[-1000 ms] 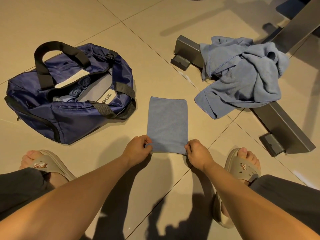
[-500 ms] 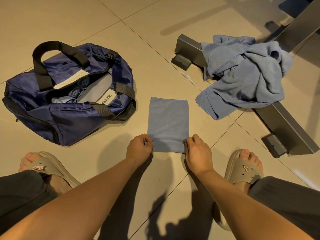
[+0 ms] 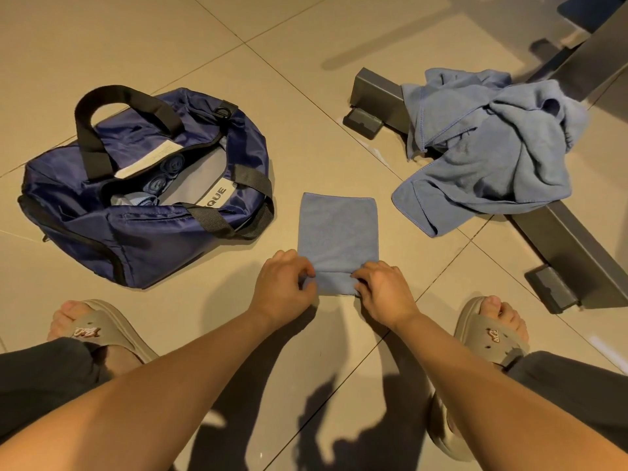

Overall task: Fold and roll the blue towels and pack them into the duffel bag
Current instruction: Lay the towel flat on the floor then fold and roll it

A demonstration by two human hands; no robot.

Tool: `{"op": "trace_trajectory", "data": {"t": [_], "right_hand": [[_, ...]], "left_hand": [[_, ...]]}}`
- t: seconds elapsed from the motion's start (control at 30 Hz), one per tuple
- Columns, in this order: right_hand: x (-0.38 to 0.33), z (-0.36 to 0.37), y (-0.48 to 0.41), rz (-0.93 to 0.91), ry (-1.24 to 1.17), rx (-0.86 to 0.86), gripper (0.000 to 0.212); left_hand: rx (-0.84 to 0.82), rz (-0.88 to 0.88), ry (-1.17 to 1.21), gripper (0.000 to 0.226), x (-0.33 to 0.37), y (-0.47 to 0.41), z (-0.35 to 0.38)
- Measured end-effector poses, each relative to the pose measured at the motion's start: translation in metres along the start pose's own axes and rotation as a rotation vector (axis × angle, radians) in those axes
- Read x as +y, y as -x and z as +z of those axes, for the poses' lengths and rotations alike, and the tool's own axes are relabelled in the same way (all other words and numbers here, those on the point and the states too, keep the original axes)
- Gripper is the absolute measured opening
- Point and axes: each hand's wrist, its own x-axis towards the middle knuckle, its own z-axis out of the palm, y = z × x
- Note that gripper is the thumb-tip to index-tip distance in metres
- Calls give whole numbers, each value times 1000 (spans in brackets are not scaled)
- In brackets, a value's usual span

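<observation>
The towel (image 3: 338, 232) lay folded flat on the floor (image 3: 204, 45) between the bag (image 3: 153, 239) and the pile (image 3: 492, 164). It looked soft, light and limp (sure to slump where unsupported), so I judged the near corners the best hold. My left hand (image 3: 283, 283) and right hand (image 3: 384, 290) each pinched one, fingers curled over the turned-up edge.

Centre of floor (image 3: 204, 45): folded towel (image 3: 338, 232), lying flat. At its near edge: left hand (image 3: 283, 287) on left corner, right hand (image 3: 384, 294) on right corner, both gripping. Left of it: bag (image 3: 146, 239), rolled towels (image 3: 166, 171) inside. Behind and right: towel heap (image 3: 489, 154), draped over metal bar (image 3: 574, 253).
</observation>
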Motion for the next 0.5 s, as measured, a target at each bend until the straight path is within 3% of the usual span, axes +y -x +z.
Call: {"op": "trace_trajectory", "data": {"t": [0.1, 0.17, 0.33, 0.43, 0.5], "right_hand": [[5, -9, -16, 68, -91, -137, 20], [4, -16, -21, 89, -120, -175, 20], [-5, -22, -1, -41, 26, 122, 23], [-8, -19, 5, -142, 140, 146, 31], [-6, -14, 1, -141, 181, 161, 22]], "left_hand": [[-68, 177, -206, 30, -2, 2, 9], [-44, 189, -227, 24, -6, -2, 12], [-129, 82, -146, 19, -7, -29, 5], [-261, 39, -144, 18, -8, -48, -2], [-294, 7, -143, 17, -7, -53, -2]]}}
